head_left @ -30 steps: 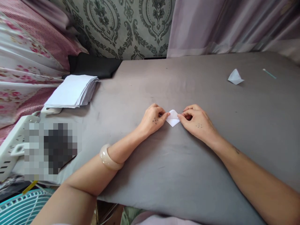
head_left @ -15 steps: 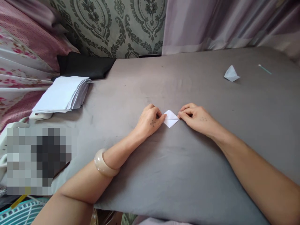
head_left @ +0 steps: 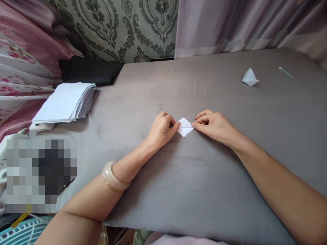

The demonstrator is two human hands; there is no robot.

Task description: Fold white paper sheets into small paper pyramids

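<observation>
A small white folded paper (head_left: 184, 128), diamond-shaped with a crease running across its middle, is held just over or on the grey cloth. My left hand (head_left: 165, 128) pinches its left corner between thumb and fingers. At the opposite corner, the thumb and index finger of my right hand (head_left: 213, 125) close on the paper's right tip. A pale bangle (head_left: 114, 177) sits on my left forearm. Farther off, to the right, a second folded white paper piece (head_left: 250, 77) stands on the cloth.
A thick stack of white paper (head_left: 63, 102) lies at the left, with a black folded cloth (head_left: 92, 71) behind it. A thin cotton swab (head_left: 285, 72) rests at the far right. Grey cloth (head_left: 194, 190) covers the surface. A turquoise plastic basket (head_left: 25, 231) is at the lower left.
My right thumb and index finger have shifted slightly inward onto the paper's right corner. My left hand keeps its pinch. The whole view has moved a little.
</observation>
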